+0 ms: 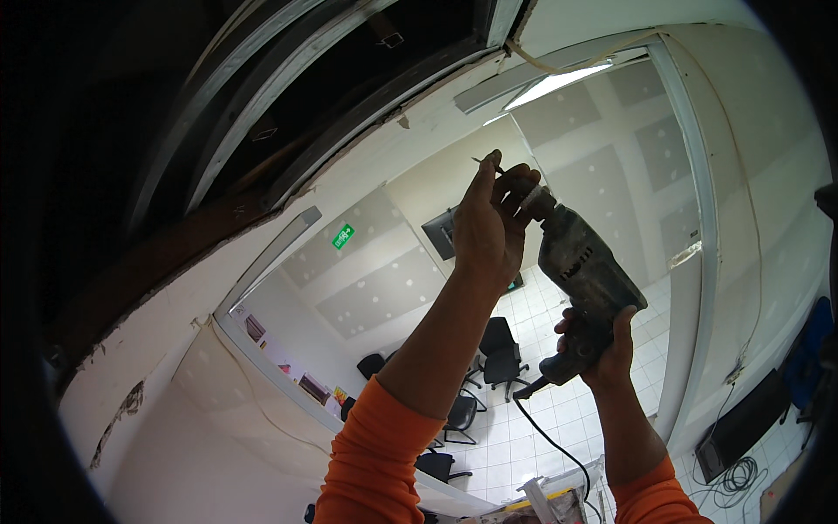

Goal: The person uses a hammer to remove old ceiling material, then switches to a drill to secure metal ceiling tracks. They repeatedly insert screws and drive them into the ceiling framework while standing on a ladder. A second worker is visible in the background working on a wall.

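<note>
A dark, worn corded power drill [589, 262] is held up in front of me, its nose tilted to the upper left. My right hand [614, 349] is wrapped around its rear handle, fingers near the trigger. At the front end my left hand [487, 229] is raised with its fingers curled around the chuck [534, 203]. A thin pointed tip, which looks like the bit [477, 160], shows beside the left fingertips; the rest of it is hidden. From the handle's base a black cord [552, 435] hangs down.
Overhead, metal ceiling channels [253, 87] cross a dark opening with a ragged edge. A framed opening [698, 175] surrounds the view into a room with several black chairs [499, 349]. Below stands something metal with a yellow strip [524, 504]. Coiled cable [738, 479] lies at lower right.
</note>
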Tool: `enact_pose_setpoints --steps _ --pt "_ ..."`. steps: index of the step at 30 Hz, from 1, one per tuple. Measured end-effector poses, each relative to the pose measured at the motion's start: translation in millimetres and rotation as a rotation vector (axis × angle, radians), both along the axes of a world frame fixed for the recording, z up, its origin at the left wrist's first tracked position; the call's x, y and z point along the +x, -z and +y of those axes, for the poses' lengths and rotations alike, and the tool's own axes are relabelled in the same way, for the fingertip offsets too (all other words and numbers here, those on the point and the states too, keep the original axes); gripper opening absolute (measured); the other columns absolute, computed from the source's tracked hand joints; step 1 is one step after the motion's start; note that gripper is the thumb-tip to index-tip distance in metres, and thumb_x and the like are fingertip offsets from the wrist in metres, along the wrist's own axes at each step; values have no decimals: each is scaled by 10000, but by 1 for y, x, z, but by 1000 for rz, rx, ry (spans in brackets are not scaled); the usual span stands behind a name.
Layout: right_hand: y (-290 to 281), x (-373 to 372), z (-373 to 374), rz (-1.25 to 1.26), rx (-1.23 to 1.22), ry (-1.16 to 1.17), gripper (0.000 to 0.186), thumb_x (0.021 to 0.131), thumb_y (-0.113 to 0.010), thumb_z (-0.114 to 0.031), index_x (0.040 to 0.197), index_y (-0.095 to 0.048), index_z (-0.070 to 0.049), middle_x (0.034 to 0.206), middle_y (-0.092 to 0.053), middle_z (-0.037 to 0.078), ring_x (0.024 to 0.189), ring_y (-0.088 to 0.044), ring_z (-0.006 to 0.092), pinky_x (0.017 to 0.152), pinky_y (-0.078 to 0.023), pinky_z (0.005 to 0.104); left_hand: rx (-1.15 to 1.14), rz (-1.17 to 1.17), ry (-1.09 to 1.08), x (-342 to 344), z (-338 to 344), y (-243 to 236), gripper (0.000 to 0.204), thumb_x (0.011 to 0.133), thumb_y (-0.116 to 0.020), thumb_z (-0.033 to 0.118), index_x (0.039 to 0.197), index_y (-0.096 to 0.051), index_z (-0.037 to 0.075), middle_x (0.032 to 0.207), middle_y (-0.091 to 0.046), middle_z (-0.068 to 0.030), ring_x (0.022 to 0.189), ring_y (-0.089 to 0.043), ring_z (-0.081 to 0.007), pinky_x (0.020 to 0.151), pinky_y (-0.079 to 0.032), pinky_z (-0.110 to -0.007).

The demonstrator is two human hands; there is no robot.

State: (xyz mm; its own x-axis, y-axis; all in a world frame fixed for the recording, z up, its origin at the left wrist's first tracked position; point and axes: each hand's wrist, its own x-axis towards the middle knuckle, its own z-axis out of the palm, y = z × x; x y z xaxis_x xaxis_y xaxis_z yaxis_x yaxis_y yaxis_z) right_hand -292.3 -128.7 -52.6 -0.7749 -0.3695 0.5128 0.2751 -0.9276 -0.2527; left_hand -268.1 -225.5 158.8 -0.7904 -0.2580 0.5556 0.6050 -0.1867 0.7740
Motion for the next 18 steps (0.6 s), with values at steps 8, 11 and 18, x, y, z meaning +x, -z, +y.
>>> enact_pose_setpoints --steps 8,11,18 --pt "-4 -3 -9 88 5 87 818 898 -566 -678 1285 -482 38 998 -643 195 848 -704 302 600 -602 398 -50 4 -110 6 -1 -10 412 1040 -526 286 1335 -496 0 1022 -653 -161 931 -663 -249 778 -589 -388" --pt "-12 -2 -16 62 -20 69 821 899 -556 -686 1291 -483 32 1009 -643 192 847 -702 305 613 -603 407 -116 -13 -155 9 0 -18 404 1029 -549 288 1301 -532 -11 1039 -657 -157 905 -674 -240 756 -603 -381" --pt "-34 -18 -15 31 -18 -247 783 920 -473 -721 1238 -522 -7 925 -648 135 832 -688 277 646 -597 399 -338 -86 -378 8 -3 -35 460 1028 -530 307 1337 -492 -31 1140 -622 -183 1024 -661 -259 858 -594 -401"
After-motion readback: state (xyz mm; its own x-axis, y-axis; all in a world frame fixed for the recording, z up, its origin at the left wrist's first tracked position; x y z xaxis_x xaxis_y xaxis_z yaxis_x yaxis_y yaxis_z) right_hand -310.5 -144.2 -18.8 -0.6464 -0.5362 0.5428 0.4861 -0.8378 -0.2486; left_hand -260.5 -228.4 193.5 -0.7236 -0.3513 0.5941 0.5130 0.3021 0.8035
